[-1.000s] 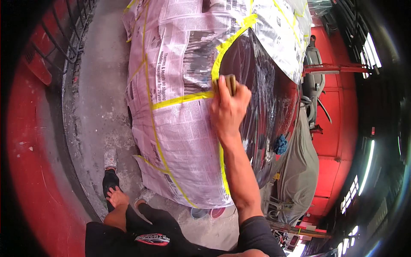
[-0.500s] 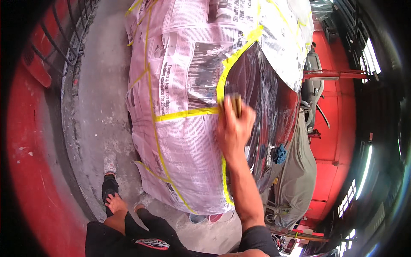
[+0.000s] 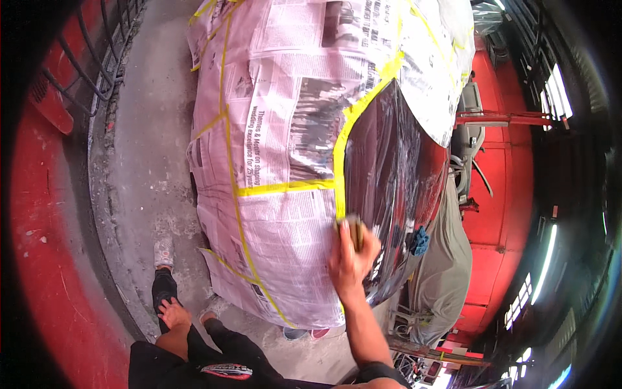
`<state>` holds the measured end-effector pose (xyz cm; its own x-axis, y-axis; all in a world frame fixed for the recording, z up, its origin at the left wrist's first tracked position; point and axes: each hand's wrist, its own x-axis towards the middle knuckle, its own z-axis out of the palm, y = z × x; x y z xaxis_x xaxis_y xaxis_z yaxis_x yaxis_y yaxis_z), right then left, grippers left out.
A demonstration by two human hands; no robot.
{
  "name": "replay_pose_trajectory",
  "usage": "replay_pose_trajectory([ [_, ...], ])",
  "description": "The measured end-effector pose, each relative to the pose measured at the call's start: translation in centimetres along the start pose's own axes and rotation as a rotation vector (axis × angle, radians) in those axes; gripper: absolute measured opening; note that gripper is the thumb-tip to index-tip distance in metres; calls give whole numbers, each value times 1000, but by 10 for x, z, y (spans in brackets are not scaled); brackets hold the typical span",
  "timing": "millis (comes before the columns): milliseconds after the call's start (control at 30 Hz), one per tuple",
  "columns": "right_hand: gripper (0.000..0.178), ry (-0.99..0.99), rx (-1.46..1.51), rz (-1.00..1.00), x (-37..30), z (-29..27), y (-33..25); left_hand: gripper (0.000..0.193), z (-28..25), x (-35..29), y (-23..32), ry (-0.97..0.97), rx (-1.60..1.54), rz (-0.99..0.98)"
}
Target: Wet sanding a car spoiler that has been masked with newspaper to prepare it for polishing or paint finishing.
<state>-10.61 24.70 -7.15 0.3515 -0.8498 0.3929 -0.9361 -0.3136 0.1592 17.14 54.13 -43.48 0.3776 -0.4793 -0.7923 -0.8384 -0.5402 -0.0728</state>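
Observation:
My right hand [image 3: 352, 262] is closed on a small olive-brown pad [image 3: 356, 233], blurred and mostly covered by the fingers. It presses near the yellow masking tape [image 3: 339, 165], where the tape borders a dark, glossy car panel [image 3: 382, 155] with whitish streaks. Left of this tape, newspaper sheets [image 3: 285, 227] wrap the car body, joined by more yellow strips. My left hand [image 3: 173, 314] rests on my leg in dark trousers, its fingers spread and nothing in it.
A crumpled blue cloth [image 3: 420, 240] lies on the car's right side. Beyond stands a shape under a grey-green cover [image 3: 440, 259]. Two small tubs [image 3: 295, 334] sit on the floor beneath the near edge. A metal rack [image 3: 84, 71] stands at the far left.
My right hand has moved toward me along the tape edge with the pad. The view has shifted slightly. My left hand stays on my leg.

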Motion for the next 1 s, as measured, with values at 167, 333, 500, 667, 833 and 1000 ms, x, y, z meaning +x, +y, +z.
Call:
replay_pose_trajectory([
  [167, 52, 154, -24, -87, 84, 21, -1, 62, -6, -4, 20, 9, -27, 34],
  [333, 54, 97, -65, -95, 77, 11, -1, 60, -25, -10, 28, -27, 4, 37],
  [500, 47, 56, -106, -33, -43, -10, 14, 55, -2, 3, 25, 7, -41, -6],
  [667, 39, 151, -63, -178, 147, 11, 15, 51, 13, -4, 30, 130, -4, 53],
  [833, 37, 48, -4, -158, 32, -15, 24, 52, -18, -2, 22, 30, -4, 13],
  [1000, 33, 4, -149, -99, -63, -38, 34, 54, -1, 2, 17, 13, -32, 10],
])
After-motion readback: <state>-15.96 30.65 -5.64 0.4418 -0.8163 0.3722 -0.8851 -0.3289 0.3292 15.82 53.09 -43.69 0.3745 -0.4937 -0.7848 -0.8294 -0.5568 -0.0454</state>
